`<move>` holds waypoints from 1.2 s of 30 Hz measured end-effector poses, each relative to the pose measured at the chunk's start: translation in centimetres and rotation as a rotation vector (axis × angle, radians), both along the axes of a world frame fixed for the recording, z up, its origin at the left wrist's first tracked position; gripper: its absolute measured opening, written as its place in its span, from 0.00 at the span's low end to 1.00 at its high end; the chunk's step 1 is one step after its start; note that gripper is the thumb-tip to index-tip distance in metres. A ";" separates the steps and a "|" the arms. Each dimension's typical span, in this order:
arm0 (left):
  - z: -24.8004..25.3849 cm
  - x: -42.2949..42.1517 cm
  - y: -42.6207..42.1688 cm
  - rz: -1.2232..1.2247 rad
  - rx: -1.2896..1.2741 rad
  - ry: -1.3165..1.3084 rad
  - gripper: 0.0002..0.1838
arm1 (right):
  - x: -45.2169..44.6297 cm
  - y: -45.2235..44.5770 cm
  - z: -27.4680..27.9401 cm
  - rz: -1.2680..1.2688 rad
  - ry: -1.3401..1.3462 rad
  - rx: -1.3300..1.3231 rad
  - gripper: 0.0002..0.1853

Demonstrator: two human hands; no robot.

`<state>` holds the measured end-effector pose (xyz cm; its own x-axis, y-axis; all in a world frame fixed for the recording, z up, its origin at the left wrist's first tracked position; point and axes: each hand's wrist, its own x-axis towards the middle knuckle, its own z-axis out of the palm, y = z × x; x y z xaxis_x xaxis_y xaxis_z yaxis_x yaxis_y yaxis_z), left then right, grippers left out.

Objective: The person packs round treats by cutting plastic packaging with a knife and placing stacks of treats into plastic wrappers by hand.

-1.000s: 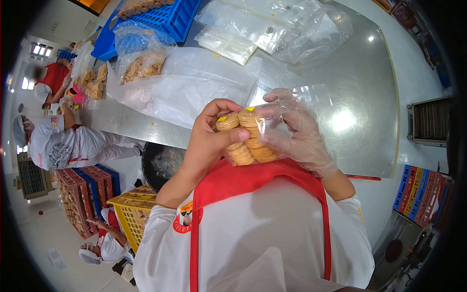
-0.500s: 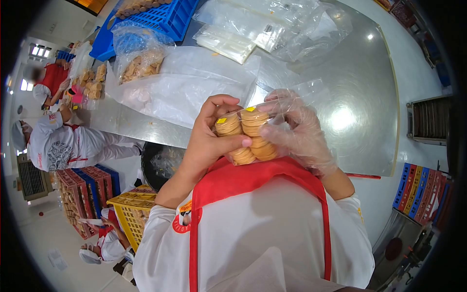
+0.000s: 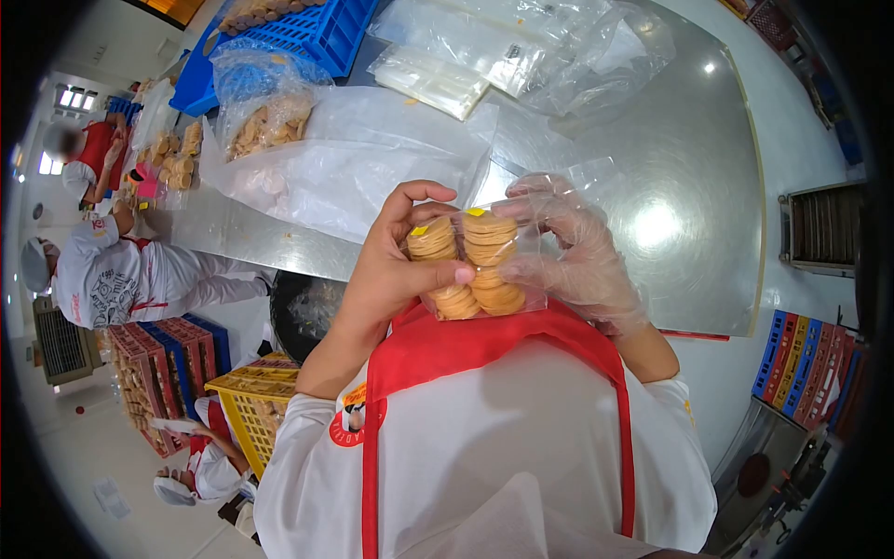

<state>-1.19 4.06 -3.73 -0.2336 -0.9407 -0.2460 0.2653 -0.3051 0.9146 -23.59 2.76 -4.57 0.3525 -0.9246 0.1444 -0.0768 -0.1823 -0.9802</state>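
Observation:
A clear plastic bag of cookies (image 3: 491, 252) is held up in front of my red apron. Inside are round, flat, golden cookies stacked in two columns, with small yellow labels near the top. My left hand (image 3: 396, 247), bare, grips the bag's left side, thumb across the front. My right hand (image 3: 577, 256) wears a clear plastic glove; its thumb and fingers close on the bag's right side, where loose film sticks out past the cookies. The fingers behind the bag are partly hidden.
Ahead lies a steel table (image 3: 689, 177) with white sheeting (image 3: 363, 149), a large bag of loose cookies (image 3: 270, 126), flat clear bags (image 3: 433, 79) and a blue crate (image 3: 307, 42). A yellow crate (image 3: 247, 405) and black bin (image 3: 303, 317) stand left. Other people work at left.
The bag of cookies has shifted slightly left and turned a little more upright in my hands. Both hands keep their hold on it.

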 end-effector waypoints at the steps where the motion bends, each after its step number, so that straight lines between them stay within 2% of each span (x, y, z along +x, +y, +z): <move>1: -0.1 0.1 0.0 -0.006 -0.002 0.003 0.44 | 0.0 0.0 0.0 0.003 0.020 -0.023 0.23; 12: -1.8 1.0 -0.5 -0.022 0.035 0.194 0.46 | -0.6 -0.1 -1.5 -0.044 0.013 0.001 0.23; 21: -1.5 0.8 -0.5 -0.062 0.111 0.296 0.42 | -0.4 0.0 -0.1 -0.040 0.141 -0.137 0.25; 24: -1.7 0.8 -0.6 -0.079 0.128 0.366 0.42 | -0.2 0.3 -0.7 -0.134 0.106 -0.246 0.24; 30: -2.4 1.9 -0.7 -0.044 0.128 0.478 0.40 | -0.3 0.6 -1.2 -0.113 -0.461 0.116 0.19; 36: -4.4 4.6 -0.4 0.064 0.073 0.554 0.41 | -0.9 0.6 -0.3 -0.036 -0.554 0.395 0.19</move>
